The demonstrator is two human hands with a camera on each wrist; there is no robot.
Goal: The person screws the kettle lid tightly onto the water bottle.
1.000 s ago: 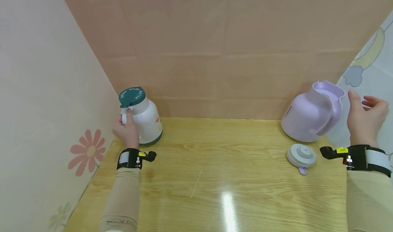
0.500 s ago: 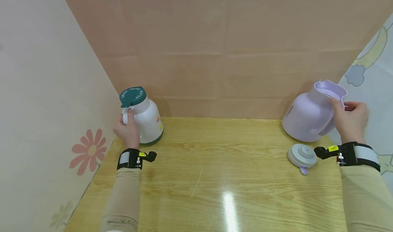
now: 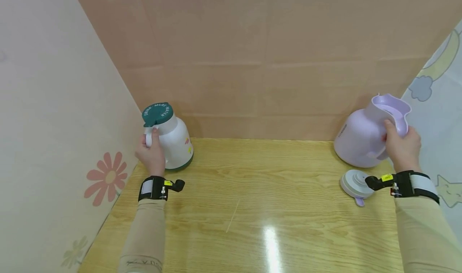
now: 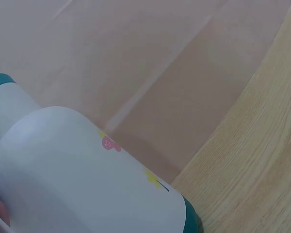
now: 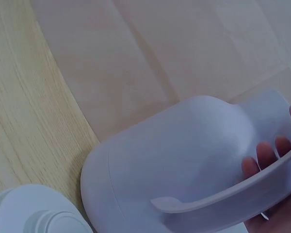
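A white jug (image 3: 175,143) with a green lid (image 3: 157,113) and green base stands at the table's far left corner. My left hand (image 3: 153,152) grips its handle. The same white jug (image 4: 82,179) fills the left wrist view. A lilac jug (image 3: 364,136) with an open top stands at the far right. My right hand (image 3: 401,148) curls round its handle, fingertips (image 5: 262,158) showing against the lilac jug (image 5: 184,160) body. Its grey-white lid (image 3: 355,183) with a lilac tab lies upside down on the table just in front of it; the lid (image 5: 34,211) also shows in the right wrist view.
The wooden table (image 3: 260,208) is boxed in by a cream wall with flower stickers (image 3: 104,178) on the left, a tan panel wall (image 3: 260,64) behind, and a patterned sheet (image 3: 438,104) on the right.
My right hand moved left from open in the air to the lilac jug and closed round its handle. The left hand kept its hold on the white jug.
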